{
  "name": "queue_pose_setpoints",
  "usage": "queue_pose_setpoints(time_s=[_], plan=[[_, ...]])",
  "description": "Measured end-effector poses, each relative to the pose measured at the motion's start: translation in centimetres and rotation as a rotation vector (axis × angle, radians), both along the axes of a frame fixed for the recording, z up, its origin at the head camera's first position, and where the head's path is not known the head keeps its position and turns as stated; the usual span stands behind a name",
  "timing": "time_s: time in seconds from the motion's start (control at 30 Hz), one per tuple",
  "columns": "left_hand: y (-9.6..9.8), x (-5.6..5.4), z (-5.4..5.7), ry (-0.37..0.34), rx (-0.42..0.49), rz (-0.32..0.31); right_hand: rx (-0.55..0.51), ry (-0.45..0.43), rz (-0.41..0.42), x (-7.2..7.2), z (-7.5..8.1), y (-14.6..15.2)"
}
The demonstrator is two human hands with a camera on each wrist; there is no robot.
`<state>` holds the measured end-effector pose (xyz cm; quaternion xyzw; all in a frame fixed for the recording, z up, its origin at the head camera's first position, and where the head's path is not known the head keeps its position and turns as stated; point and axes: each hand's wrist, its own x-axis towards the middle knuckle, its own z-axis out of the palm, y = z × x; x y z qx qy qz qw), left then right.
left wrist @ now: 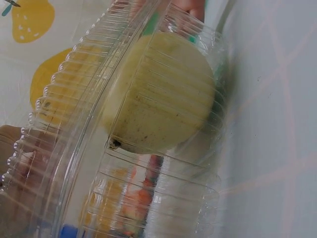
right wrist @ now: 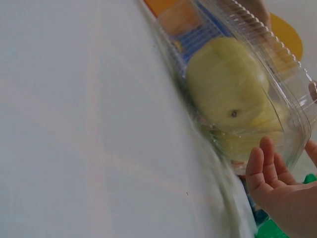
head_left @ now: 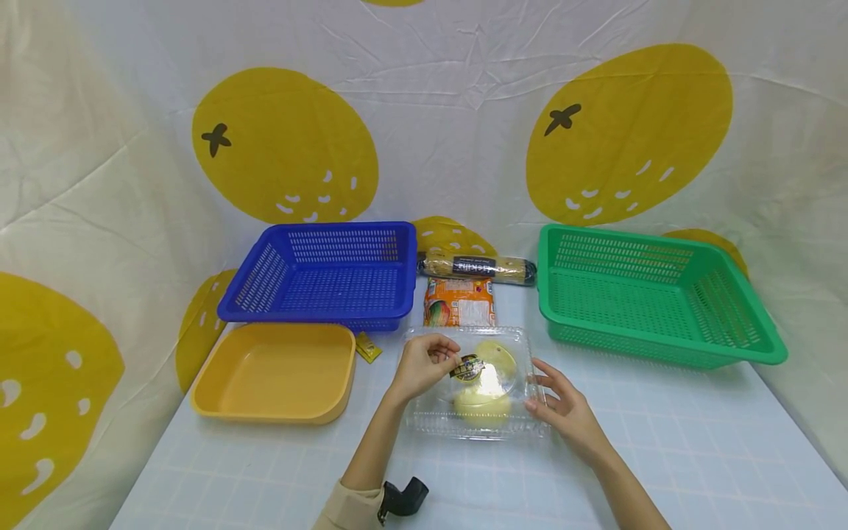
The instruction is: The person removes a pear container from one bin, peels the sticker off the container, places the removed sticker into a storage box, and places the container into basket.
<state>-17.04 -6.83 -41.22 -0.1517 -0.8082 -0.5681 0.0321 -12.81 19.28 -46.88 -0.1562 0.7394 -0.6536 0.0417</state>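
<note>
A clear plastic clamshell box with a ridged rim sits on the table, its lid down. Inside are pale yellow-green round fruits, which look like melons; one fruit shows a dark stem spot in the left wrist view. A black and yellow label lies on the lid. My left hand is above the lid, thumb and forefinger pinching the label's left end. My right hand rests against the box's right side with loosely bent fingers. The left hand is mostly hidden behind the lid in the left wrist view.
Behind the box are an orange packet and a long pack of noodles. A blue basket and a yellow tub stand left, with small yellow sachets beside them. A green basket stands right.
</note>
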Motion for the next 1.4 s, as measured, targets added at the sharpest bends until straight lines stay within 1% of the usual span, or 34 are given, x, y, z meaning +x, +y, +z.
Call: queue_pose_setpoints(time_s=[0.1,0.17,0.3,0.37,0.47,0.5,0.7,0.8,0.9,1.13,1.4], plan=[[0.0,0.8,1.4,0.002,0.009,-0.008,0.007,-0.004,-0.008,-0.1,-0.2,0.0],[0.1,1.2,2.0,0.007,0.014,-0.009,0.014,-0.006,-0.013,-0.1,-0.3,0.1],[0.1,1.4,2.2,0.02,0.02,-0.01,0.017,-0.008,-0.014,-0.1,-0.5,0.2],[0.1,1.4,2.2,0.015,0.019,-0.009,0.013,-0.011,-0.015,-0.1,-0.6,0.1],[0.0,1.2,2.0,0.009,0.019,-0.012,0.008,-0.011,-0.018,-0.1,-0.6,0.1],[0.0,1.1,1.7,0.003,0.018,-0.012,0.007,-0.012,-0.019,-0.1,-0.5,0.1],[-0.2,-0.3,-1.0,-0.003,0.035,-0.002,0.002,-0.012,-0.015,0.0,-0.5,0.1],[-0.3,-0.5,-1.5,-0.005,0.053,-0.004,0.005,-0.007,-0.01,0.0,-0.5,0.1],[-0.3,-0.6,-1.7,0.0,0.063,-0.011,0.01,-0.004,-0.006,0.0,-0.5,0.2],[-0.3,-0.6,-1.6,0.001,0.073,-0.022,0.014,-0.011,-0.017,-0.1,-0.6,0.2],[-0.4,-0.5,-1.6,-0.002,0.084,-0.019,0.009,-0.005,-0.008,0.0,-0.5,0.1]])
